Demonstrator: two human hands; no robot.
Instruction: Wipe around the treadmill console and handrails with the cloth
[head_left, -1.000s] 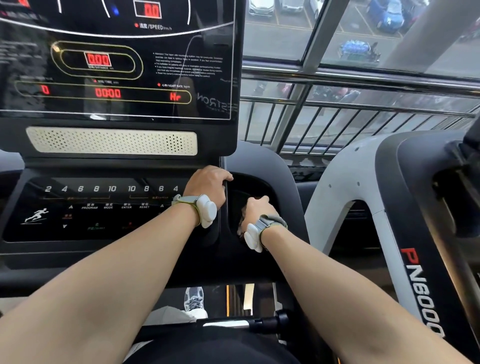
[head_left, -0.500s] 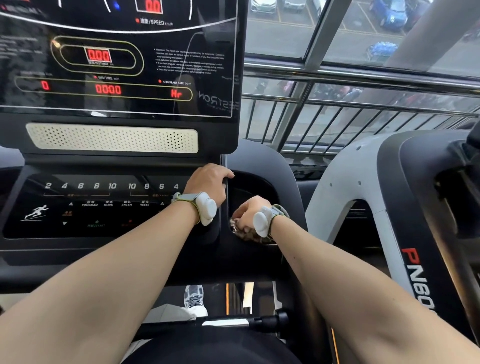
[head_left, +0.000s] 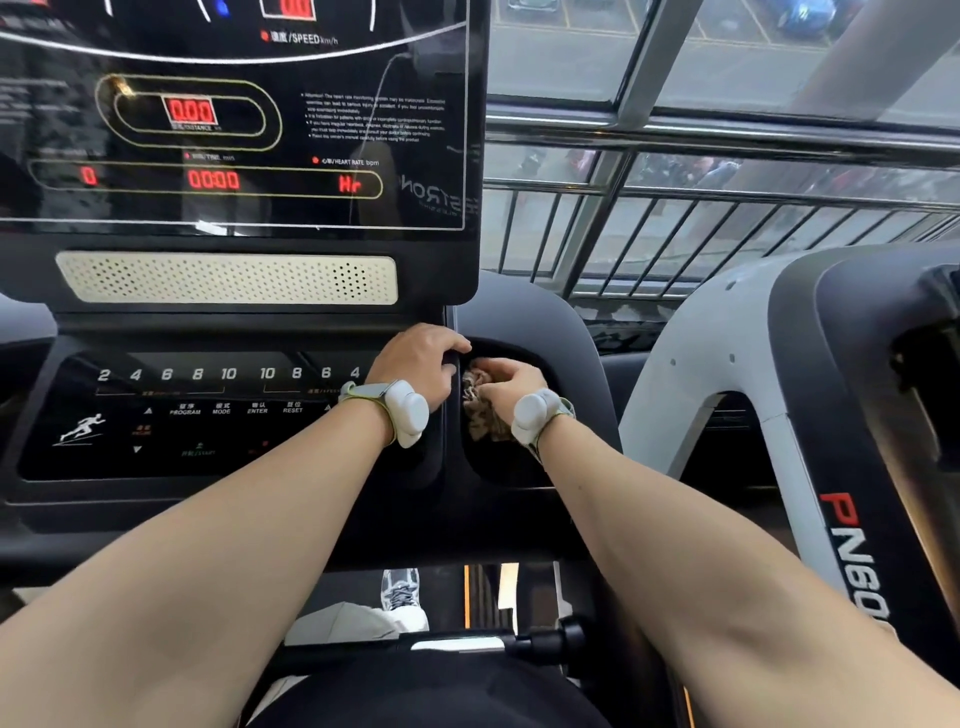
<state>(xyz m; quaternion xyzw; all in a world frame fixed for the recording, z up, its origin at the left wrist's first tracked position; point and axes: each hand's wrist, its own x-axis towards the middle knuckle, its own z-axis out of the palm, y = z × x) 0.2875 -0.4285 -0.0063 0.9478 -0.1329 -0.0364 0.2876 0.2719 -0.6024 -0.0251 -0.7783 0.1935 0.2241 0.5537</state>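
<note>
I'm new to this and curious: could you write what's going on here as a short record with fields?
Place: treadmill console beside a window railing
Left hand: left hand grips the console's right edge
Right hand: right hand holds a crumpled cloth inside the side pocket
Wrists: a white band device on each
Display: red digits read 0.00 and 00:00
Below: one grey shoe

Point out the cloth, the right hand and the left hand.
cloth (head_left: 480, 415), head view, crumpled middle in the cup recess.
right hand (head_left: 506, 382), head view, back of the hand.
left hand (head_left: 421, 364), head view, back of the hand.
</note>
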